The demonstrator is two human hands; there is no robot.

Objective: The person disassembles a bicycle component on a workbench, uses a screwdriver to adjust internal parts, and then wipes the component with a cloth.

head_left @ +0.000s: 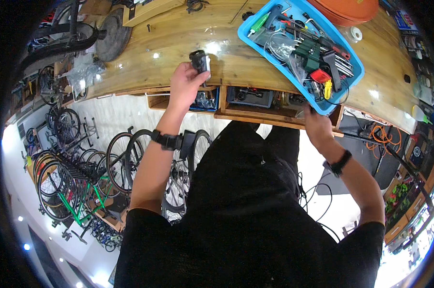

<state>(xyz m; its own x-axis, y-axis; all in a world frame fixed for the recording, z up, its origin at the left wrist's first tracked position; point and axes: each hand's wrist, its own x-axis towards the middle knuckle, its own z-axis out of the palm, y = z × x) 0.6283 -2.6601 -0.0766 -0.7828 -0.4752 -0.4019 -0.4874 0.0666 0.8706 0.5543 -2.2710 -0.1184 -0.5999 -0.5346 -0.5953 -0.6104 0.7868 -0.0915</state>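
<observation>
My left fingers [201, 77] clamp a black part [197, 58], perhaps for viewing; whether right fingers [311, 117] grip the tub [324, 106], I can't tell.

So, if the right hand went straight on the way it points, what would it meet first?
Probably the blue tray, at its near corner, though depth is unclear and the right hand might pass underneath.

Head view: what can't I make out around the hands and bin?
All in the head view:
- Right hand: fingertips hidden by the blue plastic bin; grip unclear.
- Black object in the left hand: blurred, partly covered by fingers; exact kind unclear.
- Bin's bottom: covered by piled tools.
- Orange-red round basin: cut off by the upper edge.
</observation>
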